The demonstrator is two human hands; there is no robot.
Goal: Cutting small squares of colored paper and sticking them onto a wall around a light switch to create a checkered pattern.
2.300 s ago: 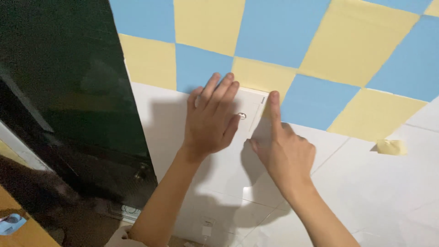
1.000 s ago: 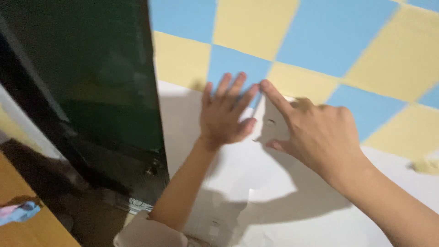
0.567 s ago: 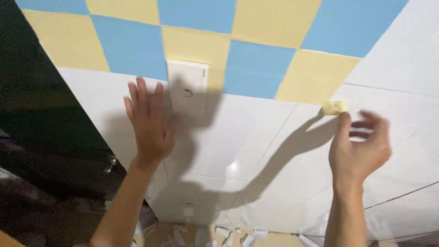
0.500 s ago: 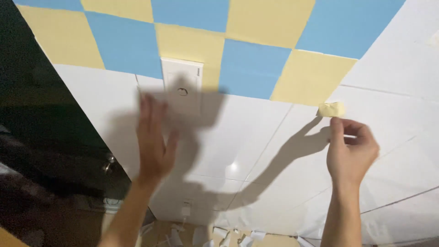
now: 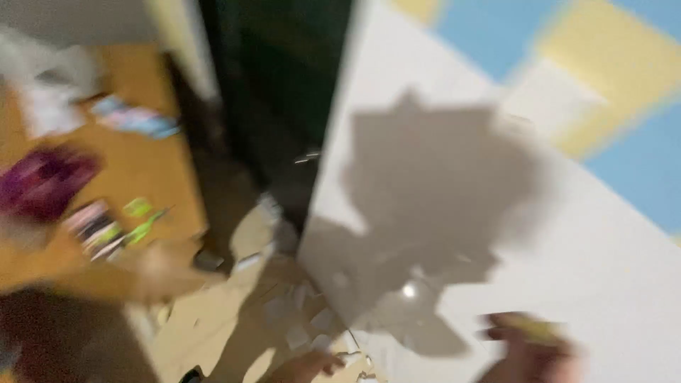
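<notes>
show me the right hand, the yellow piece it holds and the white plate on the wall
right hand (image 5: 528, 358), head view, on the blurred back of the hand at the bottom edge
yellow piece (image 5: 533, 328), head view, on its middle, above the fingers
white plate (image 5: 550, 99), head view, on its blurred flat face

The view swings down and left, heavily blurred. The left hand (image 5: 301, 367) is off the white wall (image 5: 567, 269) and low near the littered floor (image 5: 234, 312). The right hand (image 5: 528, 347) drops to the bottom right edge, holding something yellowish (image 5: 535, 328). A wooden surface (image 5: 85, 177) with scattered items now fills the left.
</notes>
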